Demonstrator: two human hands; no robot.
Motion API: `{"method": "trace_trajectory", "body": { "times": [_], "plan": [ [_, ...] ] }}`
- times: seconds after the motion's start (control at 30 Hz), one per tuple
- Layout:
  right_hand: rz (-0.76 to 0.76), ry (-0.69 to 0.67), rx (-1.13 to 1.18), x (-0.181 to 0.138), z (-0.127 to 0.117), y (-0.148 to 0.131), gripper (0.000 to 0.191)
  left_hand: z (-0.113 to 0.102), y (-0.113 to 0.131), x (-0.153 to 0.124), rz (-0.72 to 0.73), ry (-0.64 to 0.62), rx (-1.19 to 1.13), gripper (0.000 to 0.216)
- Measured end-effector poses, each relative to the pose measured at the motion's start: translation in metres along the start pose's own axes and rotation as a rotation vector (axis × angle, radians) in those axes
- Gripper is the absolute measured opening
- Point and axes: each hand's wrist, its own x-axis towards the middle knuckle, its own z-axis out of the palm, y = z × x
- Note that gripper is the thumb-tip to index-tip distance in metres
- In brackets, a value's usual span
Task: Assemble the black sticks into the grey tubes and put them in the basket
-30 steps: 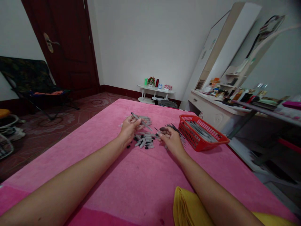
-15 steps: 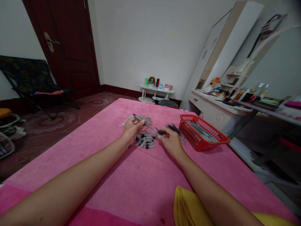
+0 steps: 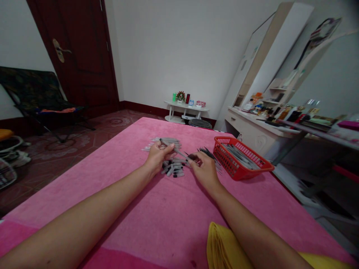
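Slanting between my two hands is a slim grey pen (image 3: 179, 151) with a dark end. My left hand (image 3: 159, 156) is closed around its upper left part. At the lower right end, the fingertips of my right hand (image 3: 206, 168) pinch it, and a small dark pointed piece (image 3: 191, 156) shows by those fingers. Under and between the hands lies a heap of clear pen caps (image 3: 174, 169) with black ends. Several translucent pen barrels (image 3: 171, 141) lie behind my left hand. Thin black-tipped refills (image 3: 206, 152) lie beyond my right hand.
A red plastic basket (image 3: 244, 173) full of slim grey pen parts (image 3: 242, 157) stands right of my right hand. A pink cloth (image 3: 157, 216) covers the table. Yellow folded fabric (image 3: 221, 246) lies under my right forearm. Behind stand a small white table (image 3: 171, 112) and a dressing table (image 3: 252, 125).
My left hand has shifted slightly, and the pen's dark upper end sits a little lower. My right hand has barely moved; both hands keep their hold.
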Motion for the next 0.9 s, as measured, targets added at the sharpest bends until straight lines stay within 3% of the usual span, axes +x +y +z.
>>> {"method": "trace_trajectory", "body": {
  "times": [0.37, 0.6, 0.77, 0.9],
  "plan": [
    [0.031, 0.029, -0.056, 0.001, -0.008, -0.006, 0.010, 0.010, 0.001, -0.008, -0.033, -0.011, -0.088, 0.039],
    [0.174, 0.002, 0.075, 0.005, -0.007, -0.001, 0.011, 0.011, 0.001, -0.011, -0.034, -0.030, -0.121, 0.042],
    [0.284, -0.063, 0.192, 0.009, -0.010, -0.003, 0.013, 0.008, 0.000, -0.011, 0.002, -0.103, -0.085, 0.047],
    [0.374, -0.200, 0.263, 0.009, -0.010, -0.008, 0.014, 0.008, 0.005, -0.012, 0.021, -0.154, -0.005, 0.049]
  ]
}}
